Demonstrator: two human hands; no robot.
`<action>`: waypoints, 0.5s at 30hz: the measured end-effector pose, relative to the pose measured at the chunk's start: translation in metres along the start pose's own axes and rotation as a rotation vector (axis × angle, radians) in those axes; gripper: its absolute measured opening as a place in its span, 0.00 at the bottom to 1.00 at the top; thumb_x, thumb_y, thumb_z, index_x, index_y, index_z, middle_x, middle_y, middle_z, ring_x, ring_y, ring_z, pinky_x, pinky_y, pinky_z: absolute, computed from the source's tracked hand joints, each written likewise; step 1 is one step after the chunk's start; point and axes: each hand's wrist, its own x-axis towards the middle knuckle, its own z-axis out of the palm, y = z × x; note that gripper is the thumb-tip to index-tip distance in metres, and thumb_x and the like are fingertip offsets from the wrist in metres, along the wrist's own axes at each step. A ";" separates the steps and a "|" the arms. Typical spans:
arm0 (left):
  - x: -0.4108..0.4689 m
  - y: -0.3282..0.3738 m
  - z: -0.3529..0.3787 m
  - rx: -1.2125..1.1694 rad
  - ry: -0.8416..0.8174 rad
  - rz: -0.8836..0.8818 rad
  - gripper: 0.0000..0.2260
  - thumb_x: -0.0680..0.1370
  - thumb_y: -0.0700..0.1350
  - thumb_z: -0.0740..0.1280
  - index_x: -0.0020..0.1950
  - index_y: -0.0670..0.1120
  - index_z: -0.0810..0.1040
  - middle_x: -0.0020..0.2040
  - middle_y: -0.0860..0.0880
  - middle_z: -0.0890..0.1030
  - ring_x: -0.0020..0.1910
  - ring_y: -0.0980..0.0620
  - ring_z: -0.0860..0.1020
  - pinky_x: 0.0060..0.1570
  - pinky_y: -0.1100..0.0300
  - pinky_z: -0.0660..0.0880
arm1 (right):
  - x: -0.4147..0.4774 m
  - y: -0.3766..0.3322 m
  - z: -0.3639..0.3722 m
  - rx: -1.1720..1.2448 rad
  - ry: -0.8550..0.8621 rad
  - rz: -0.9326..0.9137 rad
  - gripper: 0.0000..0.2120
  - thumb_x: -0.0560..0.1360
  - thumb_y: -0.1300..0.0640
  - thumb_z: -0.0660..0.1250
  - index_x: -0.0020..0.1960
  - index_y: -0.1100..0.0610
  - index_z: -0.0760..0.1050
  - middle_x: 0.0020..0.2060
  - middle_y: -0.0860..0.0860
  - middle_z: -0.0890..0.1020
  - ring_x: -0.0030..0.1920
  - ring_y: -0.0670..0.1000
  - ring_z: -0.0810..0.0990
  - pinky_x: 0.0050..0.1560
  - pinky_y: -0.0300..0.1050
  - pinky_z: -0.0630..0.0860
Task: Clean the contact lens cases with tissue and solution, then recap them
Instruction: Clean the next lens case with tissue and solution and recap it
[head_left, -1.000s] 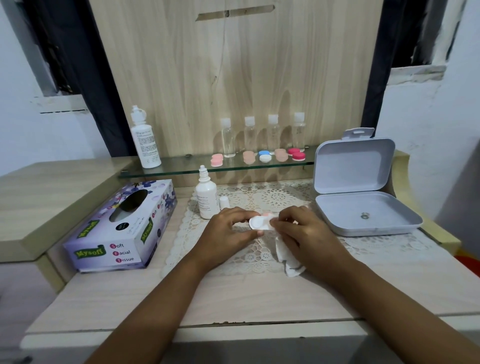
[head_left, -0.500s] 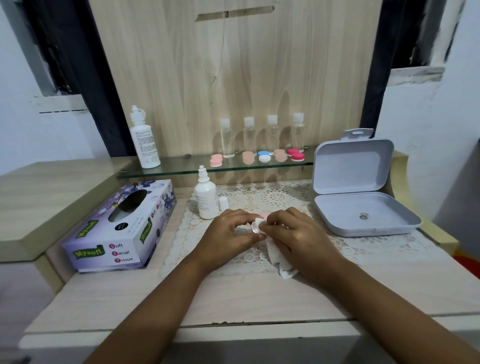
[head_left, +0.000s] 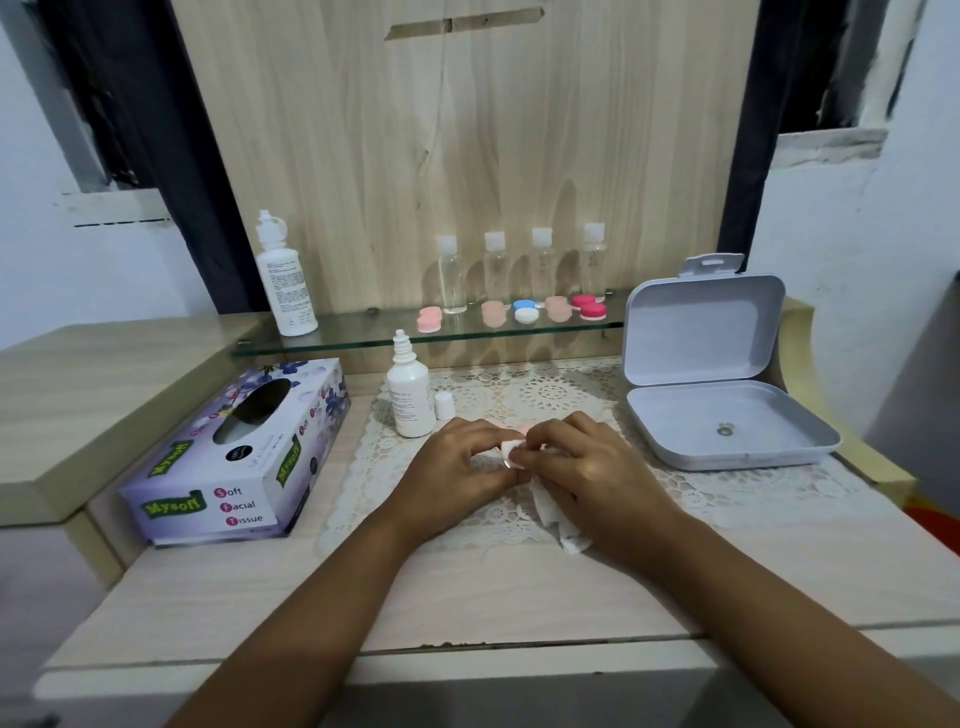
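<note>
My left hand (head_left: 457, 467) grips a small white and pink contact lens case (head_left: 511, 448) over the lace mat (head_left: 519, 395). My right hand (head_left: 587, 467) pinches a white tissue (head_left: 558, 519) against the case, and the tissue's tail hangs down onto the mat below my palm. Most of the case is hidden by my fingers. An uncapped solution bottle (head_left: 410, 395) stands just behind my left hand, with its small white cap (head_left: 444, 406) beside it. Several more lens cases (head_left: 524, 312) lie on the glass shelf.
A tissue box (head_left: 239, 457) lies at the left. An open grey plastic box (head_left: 722, 405) sits at the right. On the glass shelf (head_left: 363, 335) stand a tall white bottle (head_left: 284, 280) and several small clear bottles (head_left: 519, 270).
My right hand has slid left over the case, tissue with it, and the hands have drawn closer together. The case has turned more on edge and shows less.
</note>
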 end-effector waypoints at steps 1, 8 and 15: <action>0.000 -0.001 0.000 0.015 -0.005 -0.005 0.15 0.69 0.46 0.75 0.53 0.57 0.81 0.46 0.67 0.78 0.52 0.58 0.75 0.55 0.63 0.70 | -0.001 -0.001 0.000 0.017 -0.013 -0.009 0.16 0.67 0.57 0.70 0.55 0.54 0.79 0.49 0.51 0.79 0.43 0.54 0.76 0.38 0.47 0.73; 0.000 -0.003 -0.003 0.018 0.023 0.015 0.13 0.69 0.50 0.75 0.52 0.58 0.81 0.50 0.65 0.79 0.51 0.60 0.75 0.53 0.66 0.69 | -0.001 0.005 -0.006 0.042 0.058 0.070 0.18 0.72 0.51 0.56 0.50 0.56 0.81 0.45 0.53 0.80 0.40 0.55 0.76 0.36 0.50 0.75; 0.000 -0.004 -0.005 0.006 0.052 0.024 0.12 0.69 0.50 0.75 0.52 0.56 0.82 0.49 0.62 0.81 0.52 0.58 0.76 0.53 0.64 0.70 | -0.004 0.009 -0.002 0.066 0.062 0.029 0.15 0.71 0.52 0.59 0.51 0.54 0.80 0.46 0.52 0.79 0.40 0.53 0.75 0.37 0.45 0.73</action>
